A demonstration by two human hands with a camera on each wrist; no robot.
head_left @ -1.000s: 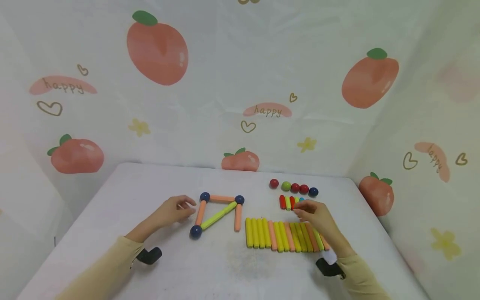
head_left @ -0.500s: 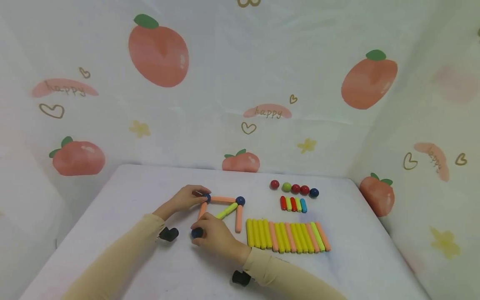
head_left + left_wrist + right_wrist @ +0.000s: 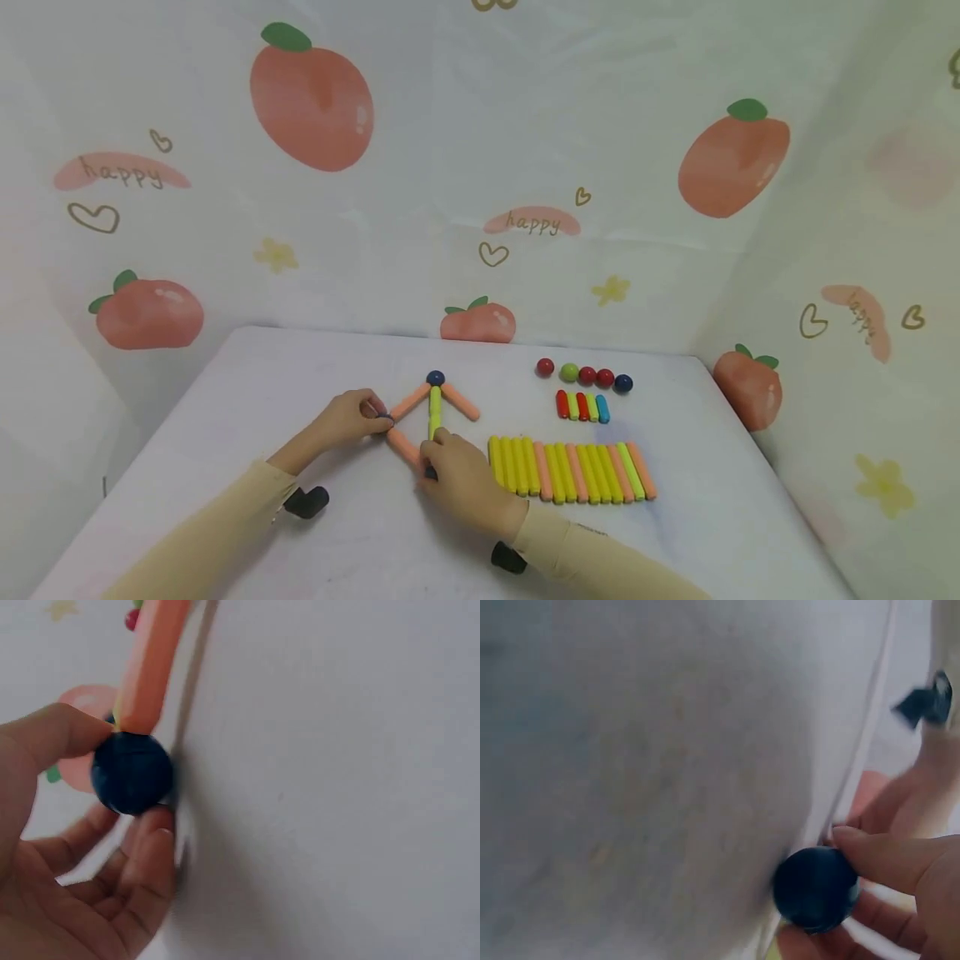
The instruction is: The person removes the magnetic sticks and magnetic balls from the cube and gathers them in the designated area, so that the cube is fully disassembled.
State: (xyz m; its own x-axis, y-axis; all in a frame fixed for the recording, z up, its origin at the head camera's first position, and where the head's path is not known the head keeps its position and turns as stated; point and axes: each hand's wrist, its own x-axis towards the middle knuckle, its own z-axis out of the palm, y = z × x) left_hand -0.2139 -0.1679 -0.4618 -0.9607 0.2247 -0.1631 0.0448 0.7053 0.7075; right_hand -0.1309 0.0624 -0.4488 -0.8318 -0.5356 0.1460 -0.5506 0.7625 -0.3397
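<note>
A flat frame of sticks and dark blue balls lies between my hands. At its left corner my left hand [image 3: 347,421] pinches a blue ball [image 3: 131,774] between thumb and fingers; an orange stick [image 3: 154,667] runs out of that ball. My right hand [image 3: 468,483] grips another blue ball [image 3: 815,890] at the near corner, mostly hidden in the head view. The third blue ball [image 3: 436,378] sits at the far corner. From it a yellow-green stick [image 3: 435,404] runs toward the right hand, and a second orange stick [image 3: 460,402] slants right with its other end free.
Right of the frame lies a row of long yellow, orange and green sticks [image 3: 570,471]. Behind it are several short coloured sticks [image 3: 582,407] and a line of red, green and blue balls [image 3: 587,376]. A printed cloth [image 3: 405,208] hangs behind the white table [image 3: 337,542].
My right hand has come left from beside the short sticks to the near ball. Both hands have taken hold of balls, and the frame has turned counterclockwise, its far-right ball now at the top.
</note>
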